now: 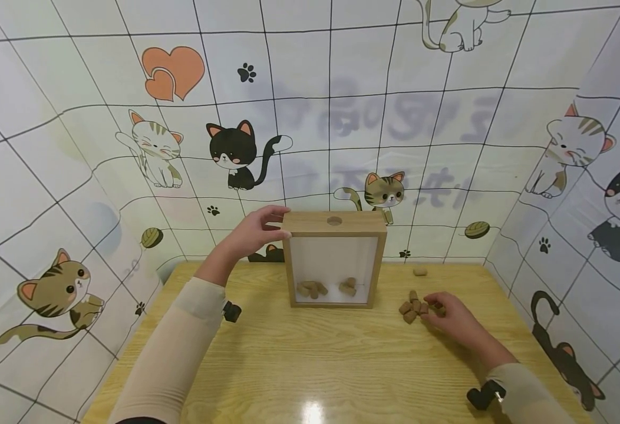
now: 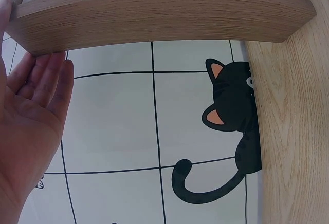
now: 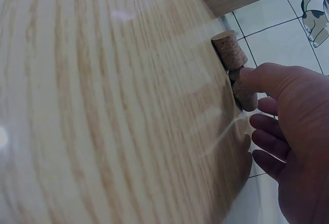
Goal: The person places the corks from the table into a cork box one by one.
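Observation:
A wooden box [image 1: 287, 271] with a clear front and a round hole [image 1: 334, 221] in its top stands upright on the table. Several corks [image 1: 312, 288] lie inside along its bottom. My left hand [image 1: 259, 229] holds the box's upper left corner, thumb at the front edge and fingers at the back; in the left wrist view those fingertips [image 2: 56, 62] meet the side panel. To the right of the box is a small pile of corks [image 1: 409, 317]. My right hand [image 1: 453, 318] is at this pile, thumb and forefinger spread around a cork [image 3: 245, 96], the thumb overlapping it.
A single cork [image 1: 420, 272] lies farther back, behind the pile. The wood-grain table [image 1: 310, 353] meets a cloth backdrop [image 1: 331, 118] printed with cats and grid lines, close behind the box and along both sides.

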Demonstrator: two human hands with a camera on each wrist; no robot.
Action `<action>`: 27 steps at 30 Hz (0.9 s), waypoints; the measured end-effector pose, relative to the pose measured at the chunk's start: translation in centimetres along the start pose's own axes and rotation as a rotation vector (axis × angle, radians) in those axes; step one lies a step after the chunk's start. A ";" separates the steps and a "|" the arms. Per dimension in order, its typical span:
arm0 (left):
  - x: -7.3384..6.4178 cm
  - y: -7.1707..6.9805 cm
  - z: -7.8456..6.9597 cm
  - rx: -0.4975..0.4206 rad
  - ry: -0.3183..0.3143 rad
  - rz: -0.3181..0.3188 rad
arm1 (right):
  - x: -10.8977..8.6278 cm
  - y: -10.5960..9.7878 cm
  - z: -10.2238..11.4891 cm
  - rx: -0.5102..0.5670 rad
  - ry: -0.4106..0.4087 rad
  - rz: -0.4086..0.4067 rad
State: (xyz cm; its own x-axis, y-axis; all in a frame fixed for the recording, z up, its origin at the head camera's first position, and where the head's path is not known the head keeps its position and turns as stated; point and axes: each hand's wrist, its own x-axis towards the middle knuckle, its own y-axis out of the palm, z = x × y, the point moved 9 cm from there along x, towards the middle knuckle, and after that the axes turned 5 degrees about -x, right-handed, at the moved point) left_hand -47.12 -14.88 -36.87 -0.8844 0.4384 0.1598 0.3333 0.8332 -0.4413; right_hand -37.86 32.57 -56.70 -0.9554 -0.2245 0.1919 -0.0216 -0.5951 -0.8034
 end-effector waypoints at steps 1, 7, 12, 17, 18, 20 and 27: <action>0.0 0.0 0.0 0.000 -0.001 0.000 | 0.0 0.0 0.0 -0.001 0.002 0.001; 0.0 0.1 -0.1 0.002 0.001 0.001 | 0.1 0.0 0.0 -0.029 -0.016 -0.002; 0.0 0.1 0.0 -0.003 0.007 -0.001 | 0.1 0.0 0.1 -0.027 -0.034 -0.023; 0.0 0.0 0.0 -0.002 0.010 0.002 | -0.1 0.0 0.0 0.014 -0.001 -0.017; 0.0 0.0 0.1 -0.003 0.010 0.002 | -0.1 0.0 0.0 0.025 0.009 -0.010; 0.0 0.0 0.1 -0.004 0.010 0.001 | -0.2 0.1 -0.2 0.042 0.040 0.002; 0.0 0.0 0.0 -0.008 0.006 0.002 | -0.2 -0.2 -0.4 0.081 0.098 0.024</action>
State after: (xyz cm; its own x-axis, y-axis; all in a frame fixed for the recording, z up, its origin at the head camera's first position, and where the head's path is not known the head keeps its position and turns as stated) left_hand -47.09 -14.86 -36.86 -0.8819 0.4419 0.1641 0.3376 0.8351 -0.4344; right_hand -37.75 33.01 -56.79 -0.9797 -0.1651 0.1136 0.0220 -0.6518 -0.7581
